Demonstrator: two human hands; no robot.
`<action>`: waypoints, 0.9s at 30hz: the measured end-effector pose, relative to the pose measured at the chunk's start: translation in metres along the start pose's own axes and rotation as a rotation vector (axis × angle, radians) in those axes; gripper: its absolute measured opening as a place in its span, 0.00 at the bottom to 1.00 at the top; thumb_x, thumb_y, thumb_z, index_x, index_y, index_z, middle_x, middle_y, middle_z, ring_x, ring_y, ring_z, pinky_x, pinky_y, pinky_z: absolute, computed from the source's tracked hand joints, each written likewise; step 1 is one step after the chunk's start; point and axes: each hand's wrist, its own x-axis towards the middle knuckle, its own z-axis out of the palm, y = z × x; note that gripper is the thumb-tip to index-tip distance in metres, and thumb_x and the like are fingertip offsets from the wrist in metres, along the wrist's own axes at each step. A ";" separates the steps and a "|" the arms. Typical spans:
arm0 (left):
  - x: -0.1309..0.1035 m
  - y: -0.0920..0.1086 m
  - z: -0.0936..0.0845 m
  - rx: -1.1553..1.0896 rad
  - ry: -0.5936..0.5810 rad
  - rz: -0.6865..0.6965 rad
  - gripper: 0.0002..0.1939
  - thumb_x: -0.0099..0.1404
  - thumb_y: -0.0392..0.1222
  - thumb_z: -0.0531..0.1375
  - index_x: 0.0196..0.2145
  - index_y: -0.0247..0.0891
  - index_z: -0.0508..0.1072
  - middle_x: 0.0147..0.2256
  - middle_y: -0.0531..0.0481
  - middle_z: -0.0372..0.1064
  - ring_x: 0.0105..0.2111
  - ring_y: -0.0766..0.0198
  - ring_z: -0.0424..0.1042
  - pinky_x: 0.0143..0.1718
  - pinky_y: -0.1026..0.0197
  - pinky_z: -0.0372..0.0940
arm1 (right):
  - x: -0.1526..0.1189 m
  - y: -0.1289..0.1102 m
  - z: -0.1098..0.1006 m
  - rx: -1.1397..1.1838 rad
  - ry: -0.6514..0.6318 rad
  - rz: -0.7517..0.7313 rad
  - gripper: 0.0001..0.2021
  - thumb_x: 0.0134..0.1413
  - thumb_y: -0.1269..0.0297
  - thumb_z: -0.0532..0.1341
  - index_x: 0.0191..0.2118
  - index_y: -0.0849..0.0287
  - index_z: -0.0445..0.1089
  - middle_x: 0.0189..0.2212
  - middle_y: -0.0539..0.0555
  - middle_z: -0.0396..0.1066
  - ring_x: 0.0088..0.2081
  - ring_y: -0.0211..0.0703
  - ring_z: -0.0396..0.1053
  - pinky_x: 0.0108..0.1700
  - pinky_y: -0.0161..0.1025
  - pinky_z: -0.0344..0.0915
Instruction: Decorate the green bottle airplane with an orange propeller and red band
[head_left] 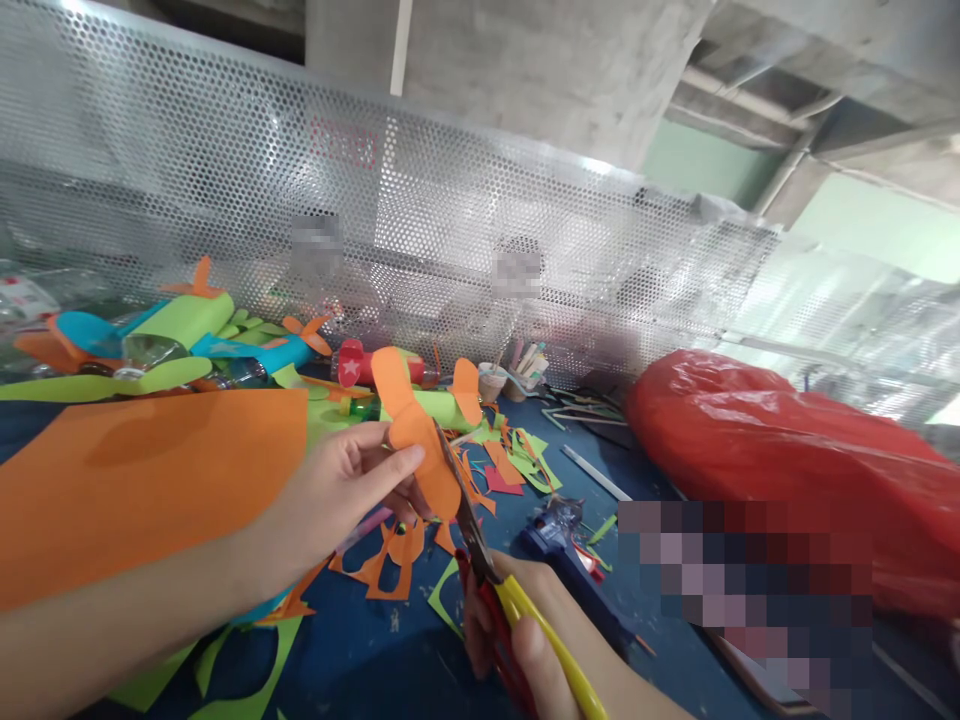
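My left hand [375,470] pinches an orange paper cutout [424,440] between thumb and fingers. The cutout has rounded, propeller-like lobes and is held up above the table. In my right hand [532,620] is a pair of scissors [491,575] with one yellow and one red handle. Their blades point up and away, lying along the right edge of the orange paper. Whether the blades are fully closed is hard to make out. Orange and green paper scraps [386,560] lie on the blue table beneath my hands.
A blue glue gun [574,560] lies right of the scissors. A large orange sheet [165,470] covers the left side. Paper-wrapped bottles [195,320] stand along the back by a perforated metal screen [450,220]. A red plastic bag [787,450] bulges at the right.
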 end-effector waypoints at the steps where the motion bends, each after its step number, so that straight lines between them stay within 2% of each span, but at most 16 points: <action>1: 0.000 0.000 0.000 -0.007 -0.004 -0.002 0.09 0.62 0.47 0.59 0.29 0.41 0.74 0.25 0.52 0.76 0.24 0.63 0.76 0.27 0.63 0.71 | 0.000 0.000 0.000 0.030 -0.014 -0.002 0.32 0.58 0.34 0.36 0.29 0.58 0.59 0.20 0.50 0.61 0.21 0.35 0.57 0.23 0.33 0.58; 4: 0.000 -0.001 0.000 -0.022 -0.021 0.000 0.09 0.62 0.47 0.59 0.29 0.40 0.74 0.24 0.53 0.76 0.24 0.63 0.75 0.27 0.63 0.70 | 0.001 -0.001 -0.001 0.092 -0.032 0.015 0.32 0.58 0.33 0.37 0.30 0.59 0.60 0.20 0.50 0.61 0.20 0.35 0.57 0.23 0.33 0.59; 8: -0.002 -0.001 0.001 -0.036 -0.024 -0.009 0.10 0.62 0.47 0.59 0.29 0.39 0.75 0.25 0.53 0.76 0.24 0.64 0.75 0.28 0.63 0.70 | 0.002 -0.004 -0.001 0.041 -0.009 0.064 0.32 0.58 0.33 0.36 0.30 0.58 0.59 0.20 0.50 0.59 0.21 0.35 0.54 0.23 0.33 0.57; 21: -0.002 0.000 0.001 -0.059 -0.009 -0.035 0.11 0.61 0.50 0.61 0.29 0.40 0.74 0.24 0.52 0.75 0.25 0.62 0.75 0.29 0.60 0.71 | 0.003 -0.001 0.002 0.062 0.015 0.068 0.32 0.56 0.32 0.36 0.28 0.57 0.56 0.19 0.47 0.52 0.21 0.34 0.47 0.21 0.33 0.52; 27: -0.001 0.003 0.002 -0.064 -0.021 -0.010 0.10 0.62 0.47 0.59 0.30 0.39 0.75 0.25 0.53 0.76 0.24 0.63 0.75 0.28 0.63 0.70 | 0.002 -0.003 0.001 0.066 0.012 0.080 0.32 0.55 0.31 0.37 0.28 0.57 0.57 0.19 0.47 0.52 0.21 0.34 0.48 0.22 0.33 0.52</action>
